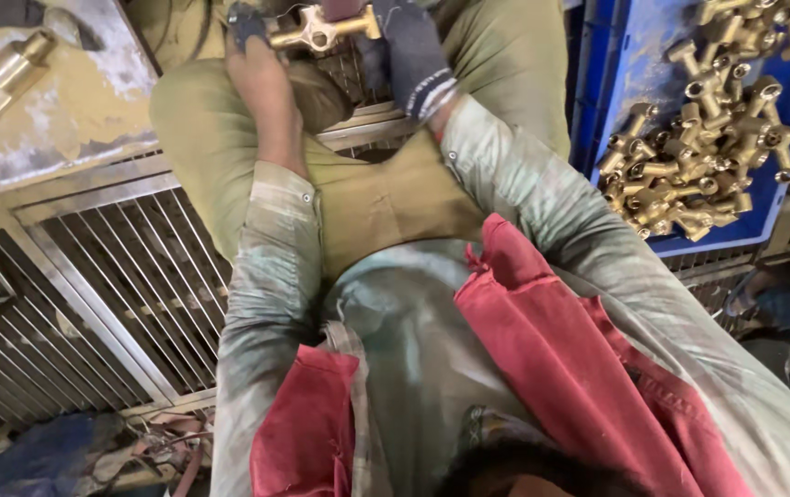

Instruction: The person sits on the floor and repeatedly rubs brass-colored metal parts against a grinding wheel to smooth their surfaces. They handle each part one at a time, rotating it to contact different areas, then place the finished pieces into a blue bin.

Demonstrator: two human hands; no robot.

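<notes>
Brass fitting (317, 29), judged heavy, rigid and smooth, was clasped at opposite ends by left hand (261, 69) and gloved right hand (413, 55).

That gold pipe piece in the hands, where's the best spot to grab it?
Probably by its two straight side arms, one from each side. The brass fitting is cross-shaped and lies level, and the left hand and gloved right hand grip those ends, leaving the round middle opening uncovered.

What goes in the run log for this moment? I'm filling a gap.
left hand: holds brass fitting | right hand: gloved, grips same fitting | blue crate: brass fittings piled, at person's right
</notes>
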